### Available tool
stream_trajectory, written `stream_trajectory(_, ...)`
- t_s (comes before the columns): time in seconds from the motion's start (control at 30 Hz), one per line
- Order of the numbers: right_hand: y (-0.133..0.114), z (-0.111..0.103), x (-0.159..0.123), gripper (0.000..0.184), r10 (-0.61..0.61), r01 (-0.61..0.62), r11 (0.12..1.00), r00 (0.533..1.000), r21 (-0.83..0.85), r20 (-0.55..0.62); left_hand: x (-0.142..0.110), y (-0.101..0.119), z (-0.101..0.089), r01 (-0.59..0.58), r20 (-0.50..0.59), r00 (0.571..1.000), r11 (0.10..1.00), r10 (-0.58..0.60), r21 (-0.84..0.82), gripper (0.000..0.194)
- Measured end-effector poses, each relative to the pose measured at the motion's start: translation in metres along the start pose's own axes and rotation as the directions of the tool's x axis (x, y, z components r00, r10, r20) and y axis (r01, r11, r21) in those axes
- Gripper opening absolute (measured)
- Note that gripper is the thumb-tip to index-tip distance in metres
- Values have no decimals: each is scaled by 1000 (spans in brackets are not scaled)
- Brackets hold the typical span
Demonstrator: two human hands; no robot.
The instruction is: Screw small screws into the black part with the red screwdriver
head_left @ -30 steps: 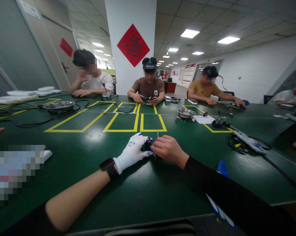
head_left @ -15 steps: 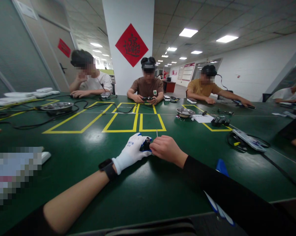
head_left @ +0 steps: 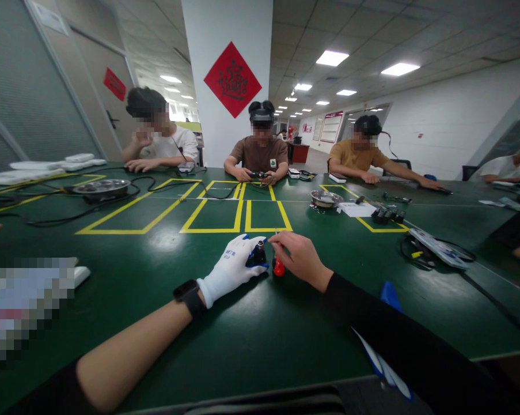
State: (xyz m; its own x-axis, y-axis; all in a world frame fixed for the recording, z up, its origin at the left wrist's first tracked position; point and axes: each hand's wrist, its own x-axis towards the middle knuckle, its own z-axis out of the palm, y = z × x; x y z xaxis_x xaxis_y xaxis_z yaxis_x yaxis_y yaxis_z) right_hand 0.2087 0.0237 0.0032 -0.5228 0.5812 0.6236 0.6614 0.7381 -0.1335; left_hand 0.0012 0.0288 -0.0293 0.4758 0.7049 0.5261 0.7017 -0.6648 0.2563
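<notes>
My left hand [head_left: 234, 262], in a white glove with blue fingertips, is closed around a small black part [head_left: 260, 253] with a shiny silver round top. Its exact kind is hard to make out. Just right of it, my bare right hand [head_left: 300, 258] pinches a screwdriver with a red handle [head_left: 279, 267]. The handle hangs below the fingers, and a thin shaft sticks up above them. Both hands are close together over the green table [head_left: 156, 305]. Under my right forearm lies a blue and white glove [head_left: 391, 297], partly covered by the sleeve.
Yellow tape outlines [head_left: 212, 230] mark the table ahead. A metal bowl [head_left: 325, 199], white paper [head_left: 355, 208] and black parts [head_left: 387, 214] lie right of them. A power strip [head_left: 436, 246] with cables is farther right; another metal bowl [head_left: 102, 189] sits left. Several people sit around.
My right fingers have loosened and shifted, so the screwdriver's red handle now shows beneath them. My left hand keeps the black part in nearly the same place.
</notes>
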Motion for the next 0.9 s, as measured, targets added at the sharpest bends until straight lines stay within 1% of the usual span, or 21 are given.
stream_trajectory(0.07, 8, 2, 0, 30, 78, -78, 997, 997, -11, 21, 0, 1, 0, 2, -3, 1000, 1000, -2, -4, 67)
stream_trajectory(0.1, 12, 4, -1, 35, 81, -79, 997, 995, -26, 63, 0, 1, 1, 4, -5, 1000, 1000, -4, -7, 69)
stream_trajectory(0.17, 21, 9, -2, 32, 35, -27, 998, 983, -51, 179, 0, 0, 2, 8, -5, 1000, 1000, -8, -14, 71)
stream_trajectory(0.2, 24, 11, -3, 30, 5, 7, 999, 971, -47, 241, -1, 0, 3, 11, -3, 1000, 1000, -11, -16, 71)
stream_trajectory(0.27, 26, 14, -5, 28, -30, 43, 998, 945, -34, 324, -1, 0, 3, 16, 2, 1000, 1000, -16, -19, 72)
stream_trajectory(0.33, 25, 14, -5, 26, -43, 56, 998, 932, -25, 360, -2, 1, 2, 21, 12, 1000, 1000, -21, -23, 70)
stream_trajectory(0.43, 21, 8, -6, 22, -63, 67, 998, 930, 0, 362, -2, 5, -3, 40, 16, 999, 999, -40, -24, 65)
stream_trajectory(0.57, 20, 3, -6, 26, -61, 29, 993, 954, 112, 293, -1, 10, -9, 71, 3, 997, 997, -71, -15, 63)
stream_trajectory(0.7, 20, -1, -4, 30, -45, 5, 975, 984, 222, 174, -1, 10, -9, 73, 22, 997, 997, -72, -14, 63)
stream_trajectory(0.8, 18, -4, -3, 28, 3, -6, 968, 1000, 250, 13, -1, 8, -8, 61, 18, 998, 998, -61, -14, 58)
stream_trajectory(0.87, 16, -4, -4, 17, 83, -43, 949, 990, 313, -118, -1, 8, -8, 54, 12, 998, 998, -54, -15, 57)
stream_trajectory(0.9, 14, -3, -4, 12, 136, -64, 924, 977, 376, -167, -1, 8, -8, 57, 15, 998, 998, -57, -16, 57)
